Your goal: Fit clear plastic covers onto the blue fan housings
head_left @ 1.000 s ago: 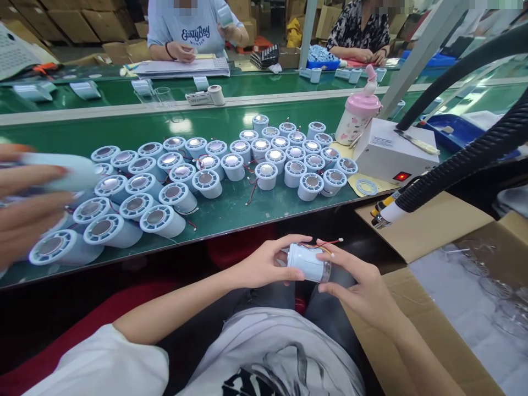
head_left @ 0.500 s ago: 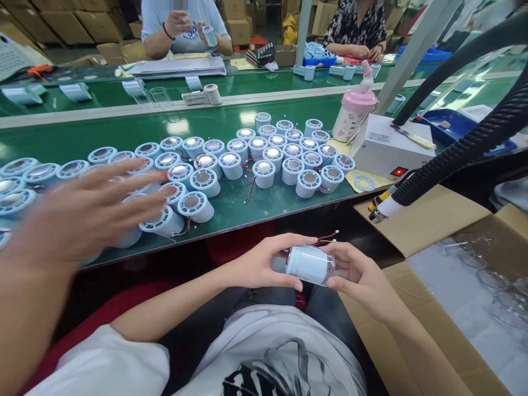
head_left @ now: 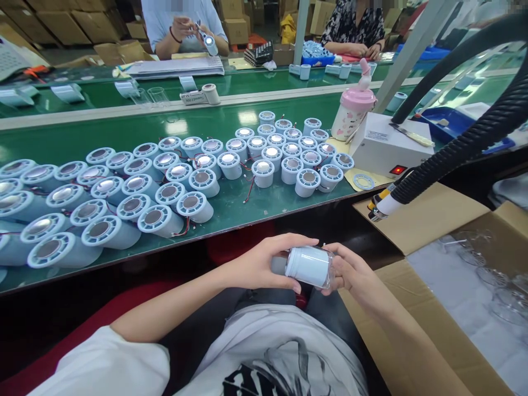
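Note:
A light-blue cylindrical motor housing [head_left: 308, 266] lies on its side above my lap, partly inside a clear plastic sleeve. My left hand [head_left: 264, 261] grips its left end between thumb and fingers. Around the clear right end are the curled fingers of my right hand [head_left: 350, 269]. Wires that belong to the part are mostly hidden behind it. On the green bench [head_left: 231, 212] in front of me stand many similar light-blue housings [head_left: 110, 231], with round metallic centres and thin red and black wires between them.
A white box [head_left: 383, 146] with a red switch and a black corrugated hose [head_left: 445, 143] stand at right. Near them is a pink-lidded bottle [head_left: 353, 110]. An open carton [head_left: 445, 330] of clear plastic parts sits at lower right. Two co-workers [head_left: 185, 33] sit across the bench.
Another person's blurred hand over the housings at left has gone out of view. My right fingers have curled further round the clear end, and the wires above it no longer stick out.

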### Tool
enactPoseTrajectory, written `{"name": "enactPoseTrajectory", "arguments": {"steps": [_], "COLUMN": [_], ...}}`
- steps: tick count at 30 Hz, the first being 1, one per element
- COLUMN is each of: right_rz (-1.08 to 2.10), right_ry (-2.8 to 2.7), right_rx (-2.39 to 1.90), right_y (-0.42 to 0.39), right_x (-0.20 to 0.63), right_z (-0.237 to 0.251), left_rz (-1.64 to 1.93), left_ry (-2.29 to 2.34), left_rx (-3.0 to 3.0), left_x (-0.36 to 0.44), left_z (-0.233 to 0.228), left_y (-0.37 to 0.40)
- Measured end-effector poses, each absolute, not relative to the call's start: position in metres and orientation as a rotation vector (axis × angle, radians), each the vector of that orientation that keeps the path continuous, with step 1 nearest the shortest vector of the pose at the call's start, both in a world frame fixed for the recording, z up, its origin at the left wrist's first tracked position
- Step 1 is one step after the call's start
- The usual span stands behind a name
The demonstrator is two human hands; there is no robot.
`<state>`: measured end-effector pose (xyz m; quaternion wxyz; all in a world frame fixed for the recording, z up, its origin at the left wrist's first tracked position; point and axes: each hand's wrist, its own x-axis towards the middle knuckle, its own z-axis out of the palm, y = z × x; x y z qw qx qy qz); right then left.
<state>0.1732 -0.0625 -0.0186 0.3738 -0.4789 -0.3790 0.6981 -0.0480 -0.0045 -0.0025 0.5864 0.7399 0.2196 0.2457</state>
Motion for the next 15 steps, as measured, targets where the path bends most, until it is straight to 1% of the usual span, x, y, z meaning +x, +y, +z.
{"name": "enactPoseTrajectory", "arguments": {"steps": [9, 15], "right_rz": [1.959, 2.156], "right_ry": [-0.774, -0.641], "right_rx": [-1.226, -1.199], "right_y": [-0.061, -0.060], "right_x": [0.161, 0.161], "right_z": [-0.018, -0.018], "left_rz": [0.637, 0.675], "left_ry": [0.429, 0.377], "left_rx": [1.777, 1.841], "left_x": [-0.051, -0.051], "left_z": [-0.006, -0.008], "left_y": [-0.002, 0.000]}}
